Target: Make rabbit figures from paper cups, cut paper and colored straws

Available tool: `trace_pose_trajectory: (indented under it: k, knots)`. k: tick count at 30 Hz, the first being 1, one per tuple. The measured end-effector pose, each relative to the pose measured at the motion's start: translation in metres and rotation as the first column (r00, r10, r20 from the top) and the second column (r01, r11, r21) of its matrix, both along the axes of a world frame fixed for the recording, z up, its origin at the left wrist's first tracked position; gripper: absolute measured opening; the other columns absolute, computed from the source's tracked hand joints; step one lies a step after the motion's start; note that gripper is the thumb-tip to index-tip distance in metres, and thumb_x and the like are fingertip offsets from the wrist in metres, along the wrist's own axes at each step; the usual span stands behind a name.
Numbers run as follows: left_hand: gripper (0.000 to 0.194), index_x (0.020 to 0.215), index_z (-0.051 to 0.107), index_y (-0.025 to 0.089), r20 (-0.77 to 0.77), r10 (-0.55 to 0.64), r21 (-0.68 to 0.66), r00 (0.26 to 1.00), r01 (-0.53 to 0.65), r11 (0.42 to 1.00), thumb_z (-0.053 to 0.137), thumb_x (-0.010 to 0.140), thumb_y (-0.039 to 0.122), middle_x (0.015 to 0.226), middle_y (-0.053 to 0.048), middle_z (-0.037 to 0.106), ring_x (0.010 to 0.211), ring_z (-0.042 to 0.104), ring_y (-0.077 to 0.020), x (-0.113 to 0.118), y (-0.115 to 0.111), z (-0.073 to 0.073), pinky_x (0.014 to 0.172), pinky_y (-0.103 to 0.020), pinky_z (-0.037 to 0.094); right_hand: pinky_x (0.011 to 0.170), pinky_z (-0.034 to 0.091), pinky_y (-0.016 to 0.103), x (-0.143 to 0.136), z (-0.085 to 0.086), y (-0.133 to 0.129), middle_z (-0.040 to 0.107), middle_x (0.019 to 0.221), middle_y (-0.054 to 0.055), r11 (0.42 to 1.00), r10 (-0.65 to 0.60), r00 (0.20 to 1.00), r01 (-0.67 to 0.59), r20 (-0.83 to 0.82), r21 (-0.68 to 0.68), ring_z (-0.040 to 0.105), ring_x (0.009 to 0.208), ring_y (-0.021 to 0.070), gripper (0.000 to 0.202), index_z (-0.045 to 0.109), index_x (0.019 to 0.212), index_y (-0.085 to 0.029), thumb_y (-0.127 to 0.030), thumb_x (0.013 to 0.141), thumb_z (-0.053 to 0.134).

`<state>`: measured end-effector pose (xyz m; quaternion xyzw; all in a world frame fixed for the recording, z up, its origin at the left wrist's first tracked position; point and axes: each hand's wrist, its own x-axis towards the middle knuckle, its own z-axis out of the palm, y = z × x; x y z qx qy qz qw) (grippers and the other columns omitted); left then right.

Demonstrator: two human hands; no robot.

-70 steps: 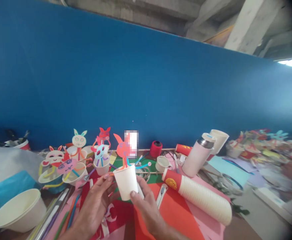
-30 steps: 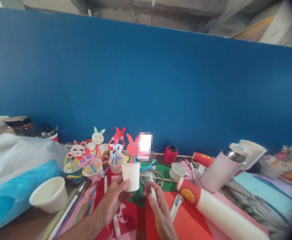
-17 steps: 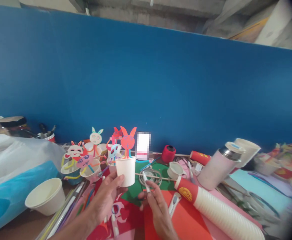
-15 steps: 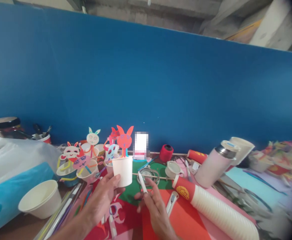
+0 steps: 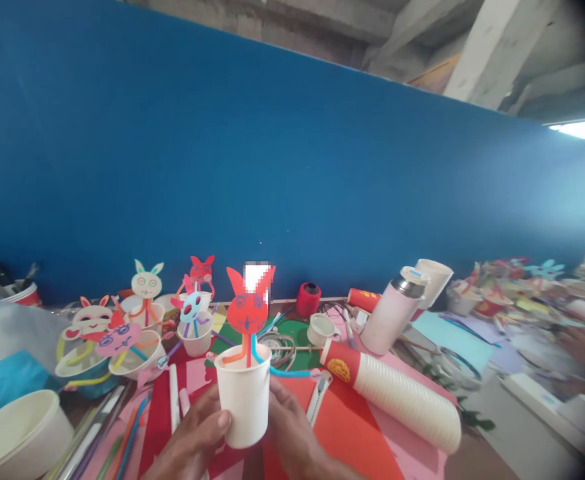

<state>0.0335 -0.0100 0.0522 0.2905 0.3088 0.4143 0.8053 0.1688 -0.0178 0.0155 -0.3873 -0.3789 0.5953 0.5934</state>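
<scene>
A white paper cup (image 5: pixel 243 407) stands upright in front of me, with my left hand (image 5: pixel 197 427) closed around its left side, thumb on the front. My right hand (image 5: pixel 292 427) grips the cup's right side, its fingertips partly hidden behind it. Out of the cup rises a red paper rabbit head (image 5: pixel 248 312) with a drawn face, on orange and blue pipe-cleaner stems. A blue pipe-cleaner arm (image 5: pixel 292 373) reaches right over the rim to a small pink tip. Below and around lie red paper (image 5: pixel 342 427) and a utility knife (image 5: pixel 318 400).
Several cups with paper animal figures (image 5: pixel 147 283) stand at the left, near white bowls (image 5: pixel 17 433). A stack of paper cups (image 5: pixel 397 400) lies at the right, before a pink thermos (image 5: pixel 392 317). Tape rolls (image 5: pixel 279 350) sit behind. A blue partition (image 5: pixel 292 167) closes off the back.
The cup is nearer and lower, and my right hand has come onto it. The white marker it held is no longer visible in that hand. My view has turned right.
</scene>
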Motion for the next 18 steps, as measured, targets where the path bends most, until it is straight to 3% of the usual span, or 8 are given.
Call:
trace_pose_trajectory:
  k: [4, 6, 8, 10, 11, 15, 18]
  knots:
    - [0.05, 0.103, 0.064, 0.028, -0.036, -0.023, 0.003, 0.999, 0.023, 1.0, 0.073, 0.054, 0.027, 0.088, -0.006, 0.072, 0.1, 0.056, -0.0346, 0.002, -0.003, 0.005, 0.081, -0.044, 0.045, 0.062, 0.045, 0.032, -0.009, 0.009, -0.004, 0.063, 0.061, 0.002, 0.983, 0.175, 0.982, -0.178, -0.077, -0.038, 0.058, 0.056, 0.018, 0.035, 0.069, 0.079, -0.018, -0.051, 0.067, 0.063]
    - [0.046, 0.1, 0.065, 0.027, -0.026, -0.001, 0.046, 1.0, 0.002, 0.999, 0.072, 0.055, 0.029, 0.09, -0.007, 0.071, 0.099, 0.056, -0.0348, -0.002, 0.0, 0.005, 0.079, -0.044, 0.046, 0.06, 0.045, 0.031, -0.009, 0.008, -0.004, 0.062, 0.06, 0.002, 0.984, 0.179, 0.983, -0.179, 0.034, -0.001, 0.057, 0.056, 0.0177, 0.036, 0.069, 0.079, -0.018, -0.052, 0.071, 0.058]
    - [0.044, 0.098, 0.065, 0.026, -0.026, 0.022, 0.092, 0.999, -0.019, 0.996, 0.072, 0.055, 0.03, 0.092, -0.008, 0.07, 0.098, 0.056, -0.0349, -0.008, 0.006, 0.004, 0.077, -0.043, 0.047, 0.055, 0.044, 0.028, 0.0, 0.008, -0.001, 0.06, 0.058, 0.002, 0.991, 0.09, 0.966, -0.112, 0.243, 0.078, 0.055, 0.054, 0.0162, 0.043, 0.068, 0.078, -0.017, -0.053, 0.08, 0.045]
    - [0.045, 0.1, 0.065, 0.023, -0.033, 0.012, 0.098, 0.999, -0.009, 0.995, 0.072, 0.056, 0.029, 0.094, -0.009, 0.07, 0.097, 0.057, -0.0351, -0.017, 0.013, 0.006, 0.076, -0.042, 0.048, 0.051, 0.042, 0.025, 0.018, 0.012, 0.007, 0.058, 0.055, 0.002, 0.978, -0.092, 0.865, -0.015, 0.494, 0.207, 0.052, 0.052, 0.0143, 0.048, 0.067, 0.076, -0.015, -0.049, 0.086, 0.034]
    - [0.047, 0.101, 0.064, 0.022, -0.019, 0.032, 0.112, 0.999, -0.029, 0.993, 0.072, 0.056, 0.029, 0.093, -0.009, 0.07, 0.096, 0.057, -0.0349, -0.022, 0.016, 0.006, 0.076, -0.041, 0.048, 0.05, 0.041, 0.024, 0.031, 0.016, 0.012, 0.059, 0.056, 0.001, 0.968, -0.143, 0.751, -0.031, 0.644, 0.25, 0.053, 0.052, 0.0137, 0.045, 0.066, 0.077, -0.015, -0.045, 0.087, 0.034]
    - [0.046, 0.105, 0.062, 0.023, 0.024, 0.091, 0.155, 0.996, -0.094, 0.983, 0.07, 0.059, 0.028, 0.096, -0.008, 0.069, 0.089, 0.061, -0.0316, -0.036, 0.028, 0.009, 0.075, -0.04, 0.05, 0.057, 0.039, 0.024, 0.09, 0.037, 0.031, 0.062, 0.067, 0.001, 0.958, -0.229, 0.595, -0.004, 0.77, 0.287, 0.054, 0.062, 0.0147, 0.023, 0.067, 0.078, -0.018, -0.031, 0.082, 0.047]
    - [0.046, 0.108, 0.061, 0.022, 0.039, 0.086, 0.182, 0.996, -0.091, 0.979, 0.067, 0.063, 0.03, 0.099, -0.007, 0.069, 0.089, 0.061, -0.0302, -0.043, 0.035, 0.011, 0.074, -0.039, 0.05, 0.058, 0.036, 0.024, 0.111, 0.044, 0.035, 0.062, 0.066, 0.001, 0.95, -0.276, 0.476, 0.004, 0.835, 0.312, 0.053, 0.062, 0.0154, 0.017, 0.067, 0.077, -0.019, -0.025, 0.079, 0.051]
